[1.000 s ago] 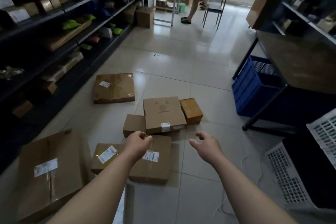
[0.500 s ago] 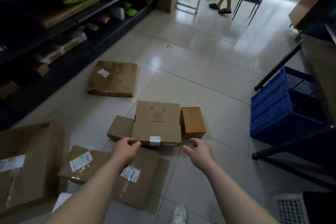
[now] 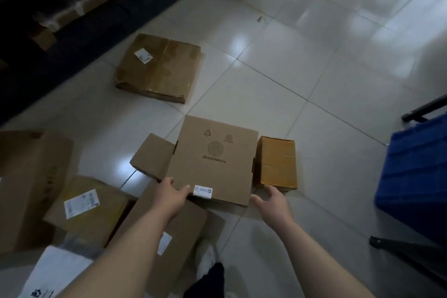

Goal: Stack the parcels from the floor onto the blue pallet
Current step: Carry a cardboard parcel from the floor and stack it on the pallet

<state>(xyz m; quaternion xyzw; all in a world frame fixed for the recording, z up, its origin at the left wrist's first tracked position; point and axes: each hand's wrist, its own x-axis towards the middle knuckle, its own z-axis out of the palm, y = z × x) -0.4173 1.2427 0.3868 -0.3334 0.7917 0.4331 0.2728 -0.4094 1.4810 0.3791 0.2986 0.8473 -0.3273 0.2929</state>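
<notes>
A square cardboard box (image 3: 212, 159) with a small white label lies on the tiled floor among several parcels. My left hand (image 3: 171, 195) grips its near left corner, thumb on top beside the label. My right hand (image 3: 272, 202) hovers open at the box's near right corner, fingers spread, close to a small yellow-brown box (image 3: 278, 162). A small plain box (image 3: 152, 155) touches the square box's left side. The blue pallet (image 3: 416, 172) stands at the right edge, partly under a dark table frame.
A flat taped parcel (image 3: 159, 68) lies farther back. Near me are a labelled parcel (image 3: 89, 205), another parcel (image 3: 179, 232) under my left arm, a big box (image 3: 29, 181) and a white bag (image 3: 55, 271). Dark shelving (image 3: 60, 7) lines the left. A black table leg (image 3: 399, 249) crosses the right.
I have bent lower and closer to the parcels. Both hands reached forward; the left one has taken hold of the square box's near left corner and the right has arrived at its right corner.
</notes>
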